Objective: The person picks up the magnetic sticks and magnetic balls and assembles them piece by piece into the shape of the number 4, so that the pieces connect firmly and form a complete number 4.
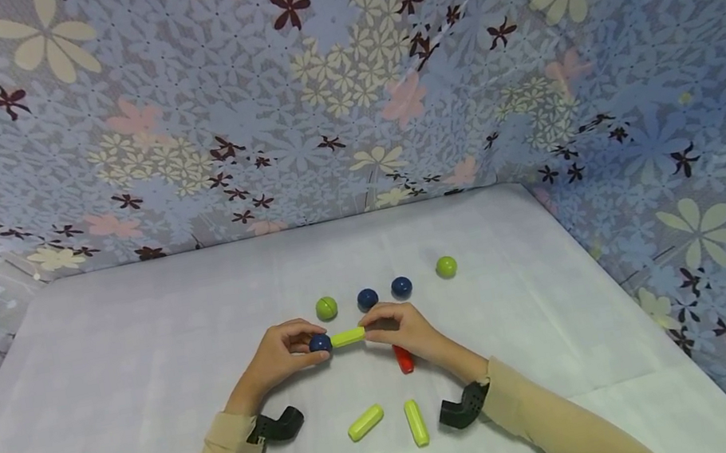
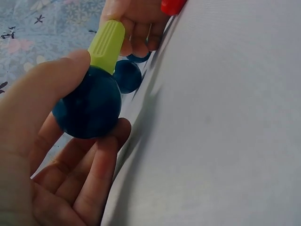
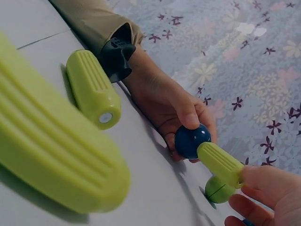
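My left hand [image 1: 285,352] grips a dark blue ball [image 1: 320,343] between thumb and fingers. A yellow-green stick [image 1: 348,337] touches that ball at one end, and my right hand [image 1: 412,329] pinches its other end. In the left wrist view the held ball [image 2: 88,102] and the stick [image 2: 107,46] meet end to end. The right wrist view shows the same ball [image 3: 192,141] and stick [image 3: 219,164] joined in line. A red stick [image 1: 404,358] lies on the cloth just below my right hand, partly hidden by it.
Behind the hands lie a green ball [image 1: 326,308], two blue balls [image 1: 368,299] [image 1: 401,288] and another green ball [image 1: 446,267] farther right. Two yellow-green sticks [image 1: 365,423] [image 1: 416,423] lie nearer, between the forearms. A white cloth [image 1: 135,339] covers the table; flowered fabric [image 1: 341,101] hangs behind.
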`<state>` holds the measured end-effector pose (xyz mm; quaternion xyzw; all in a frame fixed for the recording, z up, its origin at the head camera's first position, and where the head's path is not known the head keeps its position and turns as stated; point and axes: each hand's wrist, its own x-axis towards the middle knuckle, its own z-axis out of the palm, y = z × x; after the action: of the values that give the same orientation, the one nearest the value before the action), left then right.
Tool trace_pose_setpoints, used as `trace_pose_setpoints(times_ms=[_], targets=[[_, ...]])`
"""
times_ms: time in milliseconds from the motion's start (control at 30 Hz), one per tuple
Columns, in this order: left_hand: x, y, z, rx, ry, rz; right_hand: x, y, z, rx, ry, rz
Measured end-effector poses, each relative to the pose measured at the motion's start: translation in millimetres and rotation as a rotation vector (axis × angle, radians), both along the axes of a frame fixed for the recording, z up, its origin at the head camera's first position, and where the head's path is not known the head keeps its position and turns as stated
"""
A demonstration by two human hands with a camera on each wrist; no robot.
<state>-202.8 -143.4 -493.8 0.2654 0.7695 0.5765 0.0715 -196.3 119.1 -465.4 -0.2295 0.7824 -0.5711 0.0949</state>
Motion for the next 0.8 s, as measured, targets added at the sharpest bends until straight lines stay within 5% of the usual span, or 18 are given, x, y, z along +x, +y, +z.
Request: trace_pose_setpoints(times_ms=[333,800], targets=[[0.4,-0.6,1.3,-0.010,-0.012,0.006,-1.3,2.5,1.4,-0.086,-0.032,-0.141],[0.3,-1.0,1.4,-0.029,-0.030,0.020,-8.2,-4.4,-0.4,-0.026,0.022,-0.290]])
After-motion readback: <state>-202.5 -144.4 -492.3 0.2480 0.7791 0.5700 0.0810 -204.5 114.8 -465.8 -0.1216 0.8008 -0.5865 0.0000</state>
